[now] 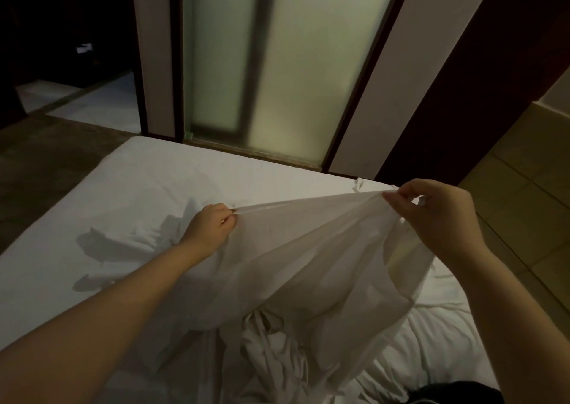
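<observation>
A white sheet (296, 249) hangs stretched between my two hands above a bed with a white mattress (148, 169). My left hand (209, 228) grips one end of the sheet's top edge, low over the mattress. My right hand (438, 215) pinches the other end of that edge, raised higher near the bed's far right corner. The hem runs taut between them. Below it the cloth falls in folds into a crumpled heap (277, 351) near me.
A frosted glass sliding door (277, 64) in a dark frame stands just beyond the bed's far edge. Tiled floor (518, 188) lies to the right, dark floor (46, 157) to the left. A white duvet (431, 336) lies bunched at the lower right.
</observation>
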The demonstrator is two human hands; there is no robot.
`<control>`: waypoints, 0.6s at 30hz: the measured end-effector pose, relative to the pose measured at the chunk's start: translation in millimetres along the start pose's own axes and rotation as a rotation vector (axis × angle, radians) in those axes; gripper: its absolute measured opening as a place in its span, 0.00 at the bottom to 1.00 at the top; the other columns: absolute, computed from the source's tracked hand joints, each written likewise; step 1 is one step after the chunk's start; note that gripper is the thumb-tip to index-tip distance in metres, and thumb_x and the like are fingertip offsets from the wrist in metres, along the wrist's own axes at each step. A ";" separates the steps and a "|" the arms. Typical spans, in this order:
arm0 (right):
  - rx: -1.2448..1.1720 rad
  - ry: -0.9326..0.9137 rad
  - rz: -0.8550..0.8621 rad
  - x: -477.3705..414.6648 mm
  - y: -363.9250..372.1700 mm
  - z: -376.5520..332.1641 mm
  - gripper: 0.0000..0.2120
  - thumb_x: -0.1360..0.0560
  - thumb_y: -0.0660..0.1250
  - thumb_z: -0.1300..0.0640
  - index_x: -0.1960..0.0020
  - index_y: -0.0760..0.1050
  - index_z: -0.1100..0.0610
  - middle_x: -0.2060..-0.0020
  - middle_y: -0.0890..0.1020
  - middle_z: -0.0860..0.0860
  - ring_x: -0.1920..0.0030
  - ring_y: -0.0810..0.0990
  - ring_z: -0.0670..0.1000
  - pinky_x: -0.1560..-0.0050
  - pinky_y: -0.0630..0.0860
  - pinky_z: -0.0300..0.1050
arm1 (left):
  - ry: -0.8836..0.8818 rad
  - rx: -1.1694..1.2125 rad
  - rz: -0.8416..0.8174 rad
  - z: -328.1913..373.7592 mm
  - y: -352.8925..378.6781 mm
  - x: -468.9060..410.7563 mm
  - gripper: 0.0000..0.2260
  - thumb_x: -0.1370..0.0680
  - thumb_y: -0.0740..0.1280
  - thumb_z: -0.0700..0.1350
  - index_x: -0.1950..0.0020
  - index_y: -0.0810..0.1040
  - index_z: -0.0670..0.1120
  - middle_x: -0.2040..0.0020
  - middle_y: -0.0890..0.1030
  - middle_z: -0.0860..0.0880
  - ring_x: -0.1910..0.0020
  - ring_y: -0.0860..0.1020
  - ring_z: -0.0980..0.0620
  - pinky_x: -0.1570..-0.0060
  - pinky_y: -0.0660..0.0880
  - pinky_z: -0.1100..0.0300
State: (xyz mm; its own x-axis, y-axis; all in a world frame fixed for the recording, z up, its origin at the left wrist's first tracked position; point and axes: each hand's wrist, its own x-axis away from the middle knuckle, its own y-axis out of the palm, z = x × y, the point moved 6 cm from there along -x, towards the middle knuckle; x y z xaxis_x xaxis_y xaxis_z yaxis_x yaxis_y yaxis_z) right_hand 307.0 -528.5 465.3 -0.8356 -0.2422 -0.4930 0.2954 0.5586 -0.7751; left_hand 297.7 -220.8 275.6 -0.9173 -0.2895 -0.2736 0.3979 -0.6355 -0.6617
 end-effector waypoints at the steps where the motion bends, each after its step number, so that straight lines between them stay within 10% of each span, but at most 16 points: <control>1: 0.003 0.011 -0.002 -0.8 -0.2 5.1 0.07 0.27 0.71 0.54 0.61 0.78 0.55 0.70 0.73 0.41 0.68 0.70 0.41 0.66 0.66 0.37 | -0.045 0.079 -0.028 -0.6 -2.5 -1.0 0.12 0.20 0.60 0.40 0.62 0.76 0.39 0.63 0.75 0.46 0.60 0.72 0.48 0.61 0.64 0.59; 5: 0.043 0.104 -0.017 -5.3 6.2 37.1 0.09 0.26 0.70 0.52 0.57 0.81 0.58 0.65 0.79 0.49 0.66 0.74 0.46 0.61 0.68 0.44 | -0.148 0.312 -0.091 15.1 -30.0 -5.2 0.14 0.20 0.61 0.45 0.60 0.78 0.39 0.62 0.77 0.43 0.61 0.74 0.48 0.60 0.68 0.58; 12: 0.106 0.256 -0.134 -9.6 22.2 73.2 0.14 0.26 0.69 0.49 0.45 0.81 0.56 0.51 0.84 0.55 0.60 0.76 0.50 0.56 0.69 0.43 | 0.143 0.000 -0.262 92.5 -75.7 0.2 0.11 0.20 0.61 0.47 0.58 0.78 0.46 0.64 0.74 0.59 0.63 0.72 0.62 0.63 0.66 0.73; 18: -0.184 -0.052 -0.228 5.9 44.4 -28.9 0.10 0.29 0.71 0.49 0.49 0.78 0.41 0.53 0.79 0.38 0.63 0.75 0.40 0.54 0.69 0.34 | 0.313 -0.148 -0.511 121.7 -70.8 34.4 0.13 0.20 0.60 0.50 0.66 0.71 0.56 0.65 0.72 0.58 0.65 0.71 0.61 0.60 0.66 0.70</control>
State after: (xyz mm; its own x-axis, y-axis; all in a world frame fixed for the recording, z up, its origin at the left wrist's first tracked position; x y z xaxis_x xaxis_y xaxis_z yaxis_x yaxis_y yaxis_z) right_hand 301.8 -482.2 439.4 -0.8446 -0.4157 -0.3374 0.0098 0.6181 -0.7861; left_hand 240.2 -272.9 398.0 -0.9619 0.2633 -0.0733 -0.0794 -0.5259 -0.8468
